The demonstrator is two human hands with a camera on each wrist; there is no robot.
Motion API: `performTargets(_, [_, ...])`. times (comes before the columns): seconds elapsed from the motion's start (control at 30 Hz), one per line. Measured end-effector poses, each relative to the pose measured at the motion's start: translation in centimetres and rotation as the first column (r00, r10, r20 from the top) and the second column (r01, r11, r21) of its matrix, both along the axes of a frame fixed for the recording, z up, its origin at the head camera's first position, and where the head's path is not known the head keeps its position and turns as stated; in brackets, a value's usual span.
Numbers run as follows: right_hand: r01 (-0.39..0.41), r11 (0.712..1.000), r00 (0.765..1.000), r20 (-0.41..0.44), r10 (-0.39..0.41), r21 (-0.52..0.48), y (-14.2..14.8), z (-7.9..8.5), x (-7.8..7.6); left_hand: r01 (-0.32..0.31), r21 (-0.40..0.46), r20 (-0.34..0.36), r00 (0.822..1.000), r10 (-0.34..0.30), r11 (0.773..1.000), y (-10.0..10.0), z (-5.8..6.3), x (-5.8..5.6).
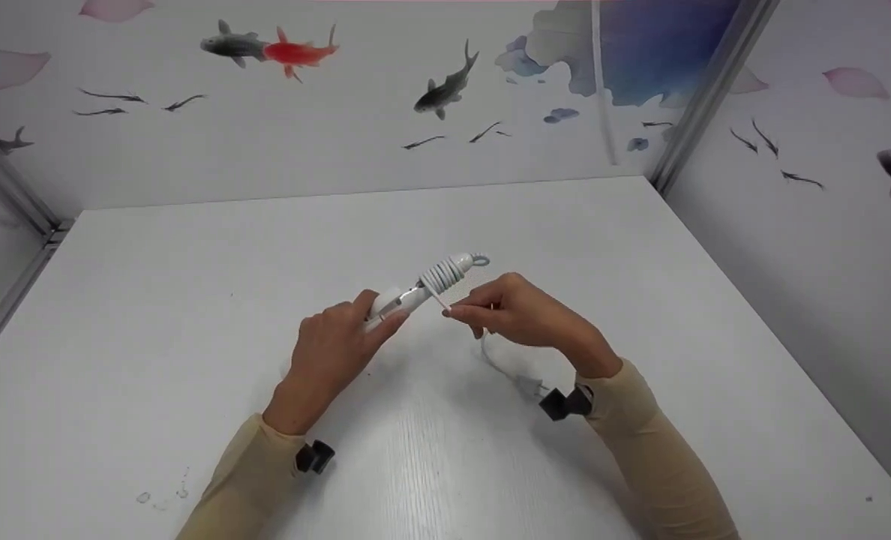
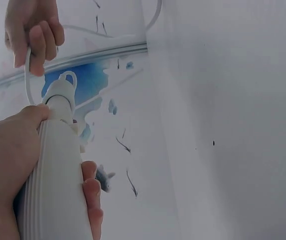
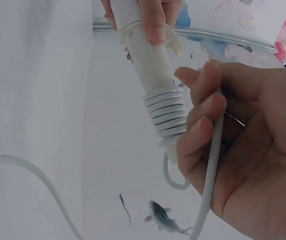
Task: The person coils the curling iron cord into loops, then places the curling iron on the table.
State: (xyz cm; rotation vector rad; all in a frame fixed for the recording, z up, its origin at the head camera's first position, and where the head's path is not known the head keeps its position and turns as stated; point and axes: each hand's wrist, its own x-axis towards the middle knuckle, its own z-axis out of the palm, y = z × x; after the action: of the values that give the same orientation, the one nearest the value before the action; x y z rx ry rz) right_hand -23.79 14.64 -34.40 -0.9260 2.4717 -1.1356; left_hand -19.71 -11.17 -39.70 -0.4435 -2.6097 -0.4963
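My left hand grips a white, rod-shaped corded appliance by its thicker body, thumb along one side. Its tapered end points away to the upper right and finishes in a small cord loop. Several turns of white power cord are wound around that narrower end. To the right, my right hand pinches the cord, drawing a straight stretch from the coils. Ribs run along the body in the left wrist view. A small lever sticks out near the left hand in the right wrist view.
From below the right hand, the loose cord runs down to a two-pin plug near the right wrist camera. Beneath everything lies a white table. Panels with painted fish stand behind it and to the sides.
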Motion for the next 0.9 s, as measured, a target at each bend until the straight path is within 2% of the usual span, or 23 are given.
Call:
performTargets(0.1, [-0.038,0.997,0.996,0.079,0.033,0.070,0.3,-0.3,-0.4,-0.002,0.009,-0.013,1.000,0.003,1.000,-0.1,0.0,-0.1])
performTargets(0.2, [-0.050,0.992,0.988,0.148,0.033,0.114,0.6,-0.9,-1.0,0.000,0.018,-0.015,1.000,0.000,1.000,-0.1,0.1,-0.1])
performTargets(0.43, [0.018,0.991,0.939,0.337,-0.063,0.135,0.9,-2.5,-2.4,0.012,0.046,-0.026,1.000,-0.010,0.999,0.2,0.2,0.1])
performTargets(0.6, [0.064,0.980,0.928,0.350,-0.128,0.188,0.7,-3.7,-3.2,0.044,0.049,-0.058,0.997,-0.041,0.998,0.5,0.2,0.3])
performTargets(0.77, [0.146,0.975,0.915,0.352,-0.197,0.166,0.5,-4.5,-3.5,0.061,0.038,-0.073,0.996,-0.058,0.997,0.7,-0.1,0.2])
performTargets(0.9, [0.167,0.973,0.912,0.350,-0.213,0.156,0.4,-5.1,-3.6,0.094,0.004,-0.107,0.990,-0.093,0.996,0.8,-0.5,0.2])
